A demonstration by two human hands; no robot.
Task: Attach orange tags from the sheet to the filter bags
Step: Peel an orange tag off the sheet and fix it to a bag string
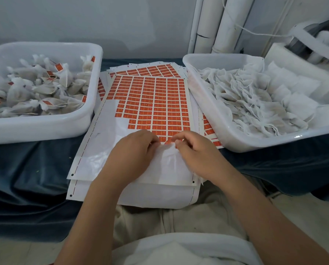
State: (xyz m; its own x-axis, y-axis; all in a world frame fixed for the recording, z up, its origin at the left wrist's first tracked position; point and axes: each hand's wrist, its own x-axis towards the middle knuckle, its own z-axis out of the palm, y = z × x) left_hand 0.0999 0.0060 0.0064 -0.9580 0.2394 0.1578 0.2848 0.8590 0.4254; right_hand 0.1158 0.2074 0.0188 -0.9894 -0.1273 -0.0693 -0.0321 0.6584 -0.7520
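The person's left hand (134,150) and right hand (197,150) meet over the near end of the tag sheet (152,104). Both have curled fingers pinching a crumpled white filter bag (169,155) at its far edge. That end points away from the person, and a small orange tag (167,141) shows between the fingertips. Which hand holds the tag cannot be told.

The sheet's long axis runs near to far, leaning slightly right at the far end. Its near-left part is bare white backing, and more sheets lie beneath it. A white tub (45,129) on the left holds tagged bags. A second tub (236,142) on the right holds plain ones. Both sit on a dark blue cloth (26,169).
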